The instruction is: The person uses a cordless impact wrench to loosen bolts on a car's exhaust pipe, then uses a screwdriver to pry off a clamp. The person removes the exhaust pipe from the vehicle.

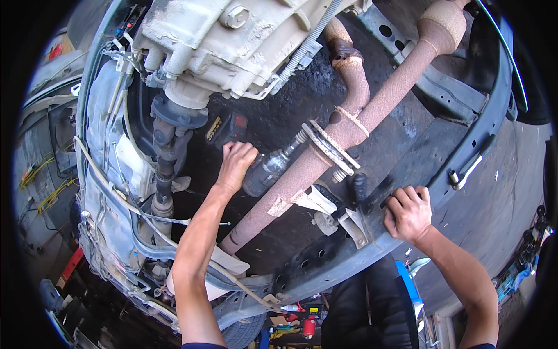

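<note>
Power wrench (268,176), its handle wrapped by the closed fingers of the left hand (235,164), its nose up and right of them, at the pipe flange (330,148). Rusty pipe (302,174) bounds these fingers rightward; open room extends leftward to the driveshaft (165,177). Left forearm slants upward. Right hand (410,213): fingers curled at the frame rail (360,257), hold indeterminable; elbow bent.

Bare hands (411,213), dark blue sleeves (203,346)

Close, head-worn fisheye view toward exhaust pipe (298,179)
</note>
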Tool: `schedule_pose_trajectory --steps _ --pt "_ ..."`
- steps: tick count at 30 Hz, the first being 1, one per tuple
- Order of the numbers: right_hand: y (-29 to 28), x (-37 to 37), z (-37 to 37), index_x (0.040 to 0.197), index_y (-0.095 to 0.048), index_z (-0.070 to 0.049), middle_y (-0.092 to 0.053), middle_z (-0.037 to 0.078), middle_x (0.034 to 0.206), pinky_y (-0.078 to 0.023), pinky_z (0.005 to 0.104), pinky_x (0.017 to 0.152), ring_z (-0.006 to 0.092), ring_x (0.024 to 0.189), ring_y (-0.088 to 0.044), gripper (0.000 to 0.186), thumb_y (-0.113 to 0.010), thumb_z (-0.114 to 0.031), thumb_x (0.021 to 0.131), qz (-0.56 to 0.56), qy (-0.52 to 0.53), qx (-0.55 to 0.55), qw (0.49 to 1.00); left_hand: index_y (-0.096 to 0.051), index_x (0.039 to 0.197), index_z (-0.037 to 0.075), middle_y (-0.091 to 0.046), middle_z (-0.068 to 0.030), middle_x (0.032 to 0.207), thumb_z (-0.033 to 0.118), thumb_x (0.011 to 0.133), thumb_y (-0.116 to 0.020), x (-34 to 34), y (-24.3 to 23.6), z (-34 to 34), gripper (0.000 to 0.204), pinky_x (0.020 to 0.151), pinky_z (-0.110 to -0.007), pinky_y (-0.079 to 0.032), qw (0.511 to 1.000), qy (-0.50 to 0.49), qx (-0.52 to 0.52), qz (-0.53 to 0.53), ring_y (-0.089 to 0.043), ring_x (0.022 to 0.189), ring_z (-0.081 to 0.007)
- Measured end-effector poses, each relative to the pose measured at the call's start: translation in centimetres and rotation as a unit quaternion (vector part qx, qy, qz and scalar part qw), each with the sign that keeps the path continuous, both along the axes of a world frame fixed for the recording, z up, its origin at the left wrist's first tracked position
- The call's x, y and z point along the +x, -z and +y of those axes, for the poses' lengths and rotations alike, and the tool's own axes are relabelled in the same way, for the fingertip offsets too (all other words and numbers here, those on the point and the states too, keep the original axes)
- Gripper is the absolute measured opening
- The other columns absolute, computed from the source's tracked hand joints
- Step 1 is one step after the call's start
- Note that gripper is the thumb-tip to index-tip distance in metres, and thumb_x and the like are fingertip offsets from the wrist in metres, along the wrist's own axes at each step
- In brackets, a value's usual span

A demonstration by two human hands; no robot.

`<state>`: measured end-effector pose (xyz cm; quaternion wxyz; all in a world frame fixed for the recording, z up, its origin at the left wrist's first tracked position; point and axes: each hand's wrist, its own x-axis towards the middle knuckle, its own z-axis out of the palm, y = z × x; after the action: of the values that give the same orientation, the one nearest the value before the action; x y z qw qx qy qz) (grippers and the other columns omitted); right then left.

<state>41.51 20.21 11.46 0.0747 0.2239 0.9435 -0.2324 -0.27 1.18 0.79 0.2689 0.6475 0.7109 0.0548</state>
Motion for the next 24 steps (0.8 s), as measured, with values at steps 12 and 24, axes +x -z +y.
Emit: schedule_pose_trajectory --steps 12,24 --pt "-0.1 0.6 -0.2 0.092 -0.068 -0.008 -0.062 0.006 0.089 -0.04 0.0415 0.082 0.0243 0.085 -0.059 0.024 -0.071 -0.019 0.071 -0.002 -0.015 -0.005 1.0 -0.058 0.089 0.011 -0.057 -0.0035 0.095 0.007 0.083 -0.06 -0.2 -0.4 0.0 0.007 0.102 -0.047 -0.036 1.0 0.005 -0.009 0.004 -0.058 0.105 -0.0239" --pt "8.8 -20.3 11.0 0.143 -0.036 0.008 -0.06 0.034 0.131 -0.049 0.0491 0.107 0.0461 0.122 -0.062 0.094 -0.082 -0.043 0.08 0.012 0.741 -0.025 0.671 -0.061 0.091 0.013 -0.057 -0.0012 0.095 0.011 0.086 -0.064 -0.7 0.5 -0.8 0.006 0.103 -0.047 -0.037 1.0 -0.001 0.02 -0.004 -0.057 0.102 -0.0221"
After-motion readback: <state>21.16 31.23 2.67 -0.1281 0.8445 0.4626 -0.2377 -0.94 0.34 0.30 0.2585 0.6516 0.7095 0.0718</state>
